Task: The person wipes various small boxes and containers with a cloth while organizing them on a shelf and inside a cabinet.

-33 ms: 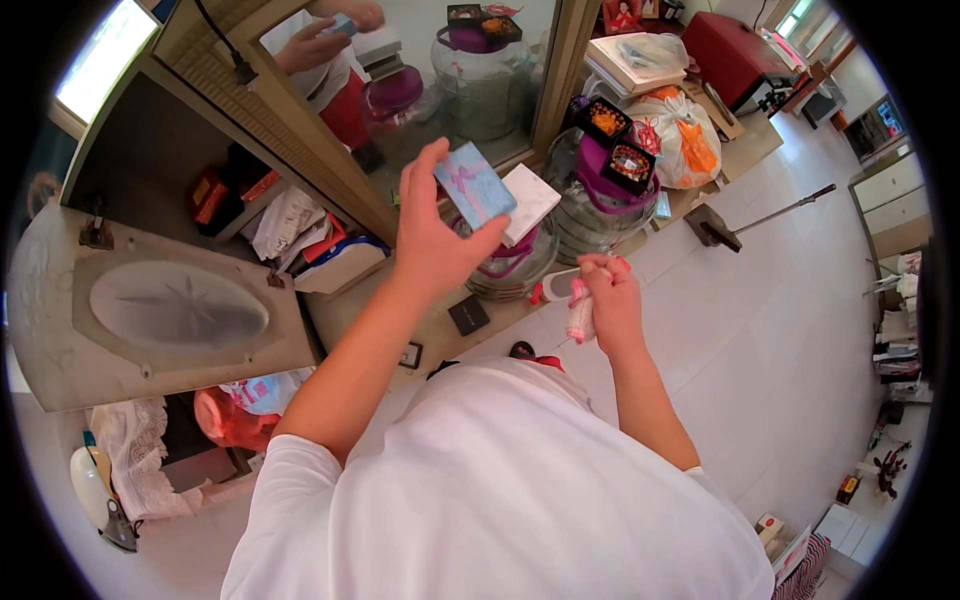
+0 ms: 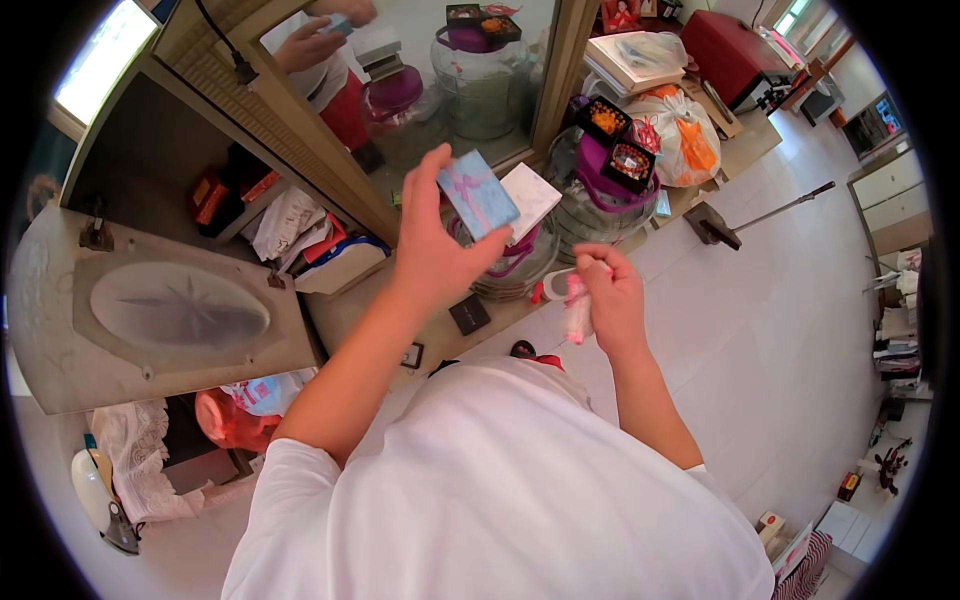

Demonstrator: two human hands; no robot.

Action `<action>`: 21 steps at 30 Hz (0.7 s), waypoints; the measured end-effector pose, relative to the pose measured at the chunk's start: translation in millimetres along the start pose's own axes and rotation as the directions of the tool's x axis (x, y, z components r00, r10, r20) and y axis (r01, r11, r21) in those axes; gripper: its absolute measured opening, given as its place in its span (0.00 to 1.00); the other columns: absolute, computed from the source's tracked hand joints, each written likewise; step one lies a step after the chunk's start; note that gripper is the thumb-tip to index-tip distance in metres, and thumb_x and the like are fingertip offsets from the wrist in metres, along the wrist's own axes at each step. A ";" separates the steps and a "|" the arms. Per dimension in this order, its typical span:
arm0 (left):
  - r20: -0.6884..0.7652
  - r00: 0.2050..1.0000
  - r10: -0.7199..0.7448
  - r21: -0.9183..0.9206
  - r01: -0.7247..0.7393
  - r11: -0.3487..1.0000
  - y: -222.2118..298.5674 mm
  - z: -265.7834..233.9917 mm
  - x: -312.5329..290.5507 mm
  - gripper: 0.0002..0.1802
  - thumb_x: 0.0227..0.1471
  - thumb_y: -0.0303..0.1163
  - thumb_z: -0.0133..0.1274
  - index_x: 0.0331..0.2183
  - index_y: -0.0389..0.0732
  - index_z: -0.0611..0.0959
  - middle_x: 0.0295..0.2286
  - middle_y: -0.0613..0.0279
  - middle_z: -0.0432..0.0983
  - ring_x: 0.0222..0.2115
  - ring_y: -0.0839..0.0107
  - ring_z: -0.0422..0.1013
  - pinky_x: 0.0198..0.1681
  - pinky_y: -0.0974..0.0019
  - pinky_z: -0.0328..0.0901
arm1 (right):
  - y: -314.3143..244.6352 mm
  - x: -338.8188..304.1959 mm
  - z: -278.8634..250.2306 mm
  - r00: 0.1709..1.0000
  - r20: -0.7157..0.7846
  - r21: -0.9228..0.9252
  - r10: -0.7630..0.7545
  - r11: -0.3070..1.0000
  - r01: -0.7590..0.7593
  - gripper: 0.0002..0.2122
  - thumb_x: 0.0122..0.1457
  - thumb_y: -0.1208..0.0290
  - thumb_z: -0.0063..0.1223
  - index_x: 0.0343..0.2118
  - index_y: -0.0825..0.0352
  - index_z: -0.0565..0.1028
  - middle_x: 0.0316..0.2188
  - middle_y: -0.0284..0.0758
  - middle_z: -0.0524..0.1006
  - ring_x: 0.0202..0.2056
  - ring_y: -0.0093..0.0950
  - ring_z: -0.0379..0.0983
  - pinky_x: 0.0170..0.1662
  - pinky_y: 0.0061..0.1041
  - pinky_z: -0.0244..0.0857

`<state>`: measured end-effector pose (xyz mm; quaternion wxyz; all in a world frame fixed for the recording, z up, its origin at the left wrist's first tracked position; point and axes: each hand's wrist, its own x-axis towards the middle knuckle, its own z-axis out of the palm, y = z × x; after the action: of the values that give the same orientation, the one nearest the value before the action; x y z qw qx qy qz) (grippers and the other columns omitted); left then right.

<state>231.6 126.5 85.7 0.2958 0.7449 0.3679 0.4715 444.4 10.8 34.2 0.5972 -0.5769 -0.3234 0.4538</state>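
Note:
My left hand (image 2: 435, 245) grips a light blue gift box (image 2: 482, 190) with a printed purple bow, thumb at its near edge and fingers along its left side. Beside and below that box, a white box (image 2: 532, 200) rests on a purple-lidded glass jar (image 2: 520, 272). To the right, my right hand (image 2: 617, 300) pinches a small white-and-pink soft bundle (image 2: 577, 312), slightly blurred; its exact kind is unclear. Behind the bundle sits a whitish ring-shaped thing (image 2: 556, 286) with red at its side.
A second big jar (image 2: 595, 220) carries open black boxes of beads (image 2: 632, 163). The mirror (image 2: 420, 60) stands behind. At left an open cabinet door (image 2: 180, 310) juts out. A long-handled dustpan (image 2: 712, 226) stands on the floor at right. A black flat box (image 2: 469, 314) lies near the jars.
My right hand has risen slightly, its fingers lifting a little, and the bundle has shifted slightly left. The blue box has moved slightly down and right with my left hand.

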 end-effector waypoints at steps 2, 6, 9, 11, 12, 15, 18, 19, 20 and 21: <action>0.048 0.999 0.009 0.002 -0.009 1.000 4.9 -8.0 -17.0 0.54 0.38 0.27 0.70 0.64 0.40 0.60 0.55 0.53 0.61 0.55 0.60 0.64 0.58 0.58 0.64 | -40.3 -12.5 38.7 0.954 0.170 -0.074 -0.247 0.962 0.262 0.18 0.61 0.68 0.58 0.52 0.69 0.73 0.33 0.32 0.78 0.34 0.23 0.77 0.36 0.24 0.71; 0.116 0.991 0.067 0.096 -0.078 0.992 0.5 -20.5 -44.6 0.55 0.37 0.32 0.71 0.64 0.34 0.60 0.55 0.41 0.63 0.55 0.45 0.62 0.58 0.50 0.61 | -70.6 -26.7 95.8 0.943 0.326 -0.259 -0.069 0.953 0.159 0.25 0.59 0.67 0.59 0.57 0.73 0.69 0.41 0.35 0.78 0.40 0.23 0.74 0.45 0.26 0.70; 0.061 0.992 0.107 0.141 -0.115 0.983 -2.2 -37.9 -60.8 0.54 0.39 0.31 0.70 0.64 0.35 0.59 0.55 0.43 0.63 0.57 0.46 0.61 0.59 0.51 0.61 | -60.6 -25.2 113.6 0.888 0.433 -0.350 0.153 0.937 0.010 0.25 0.57 0.69 0.59 0.57 0.73 0.69 0.44 0.37 0.78 0.41 0.26 0.75 0.46 0.28 0.71; 0.121 0.985 -0.124 -0.127 0.139 0.982 2.5 -52.6 -72.9 0.54 0.41 0.28 0.68 0.66 0.36 0.58 0.57 0.46 0.62 0.58 0.51 0.63 0.59 0.54 0.62 | -46.7 -26.4 121.2 0.905 0.373 -0.539 0.205 0.842 0.031 0.29 0.51 0.64 0.63 0.55 0.72 0.70 0.44 0.45 0.79 0.38 0.33 0.79 0.43 0.31 0.72; 0.106 0.985 -0.136 -0.126 0.149 0.981 -3.2 -57.9 -78.8 0.54 0.41 0.28 0.68 0.66 0.36 0.58 0.57 0.46 0.62 0.58 0.51 0.63 0.59 0.54 0.62 | -38.2 -26.2 124.4 0.897 0.386 -0.546 0.214 0.837 0.035 0.29 0.51 0.64 0.63 0.55 0.72 0.70 0.44 0.45 0.79 0.38 0.33 0.79 0.43 0.31 0.72; 0.271 0.911 -0.313 -0.648 0.412 0.640 -27.6 -74.1 -102.1 0.53 0.44 0.24 0.66 0.67 0.38 0.56 0.57 0.51 0.64 0.56 0.58 0.66 0.59 0.56 0.64 | -27.3 -27.1 133.4 0.917 0.365 -0.511 0.160 0.858 0.054 0.29 0.50 0.63 0.63 0.54 0.73 0.70 0.40 0.44 0.79 0.38 0.34 0.79 0.42 0.32 0.72; 0.426 0.783 -0.453 -0.745 0.588 0.315 -47.1 -86.9 -111.9 0.53 0.46 0.20 0.64 0.68 0.40 0.55 0.57 0.55 0.67 0.52 0.63 0.70 0.56 0.57 0.66 | -33.6 -24.1 144.0 0.817 0.495 -0.506 0.298 0.862 -0.008 0.28 0.51 0.64 0.63 0.53 0.75 0.70 0.43 0.46 0.76 0.41 0.36 0.78 0.41 0.32 0.74; 0.438 0.771 -0.462 -0.769 0.588 0.252 -50.6 -89.2 -115.4 0.51 0.47 0.19 0.64 0.67 0.41 0.56 0.55 0.57 0.69 0.50 0.64 0.71 0.54 0.57 0.68 | -32.3 -25.9 146.7 0.841 0.498 -0.509 0.212 0.857 0.085 0.26 0.52 0.67 0.62 0.53 0.74 0.71 0.41 0.42 0.76 0.41 0.32 0.76 0.43 0.31 0.73; 0.452 0.759 -0.468 -0.789 0.585 0.187 -53.1 -90.8 -118.5 0.49 0.47 0.18 0.64 0.67 0.41 0.58 0.53 0.58 0.71 0.49 0.65 0.73 0.53 0.57 0.69 | -31.2 -27.5 149.1 0.856 0.502 -0.510 0.124 0.842 0.177 0.24 0.52 0.70 0.61 0.52 0.74 0.72 0.40 0.38 0.76 0.42 0.29 0.75 0.45 0.31 0.71; 0.445 0.759 -0.476 -0.795 0.579 0.181 -54.6 -92.0 -121.1 0.49 0.47 0.18 0.64 0.67 0.41 0.58 0.53 0.58 0.71 0.49 0.65 0.73 0.53 0.57 0.69 | -34.1 -29.5 151.8 0.851 0.509 -0.515 0.133 0.839 0.177 0.24 0.52 0.70 0.61 0.52 0.74 0.72 0.40 0.38 0.76 0.42 0.29 0.75 0.45 0.31 0.71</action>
<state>97.8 65.2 18.9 0.8087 0.3076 0.2696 0.4227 300.8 46.5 90.8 0.3024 -0.5719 -0.5959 0.4758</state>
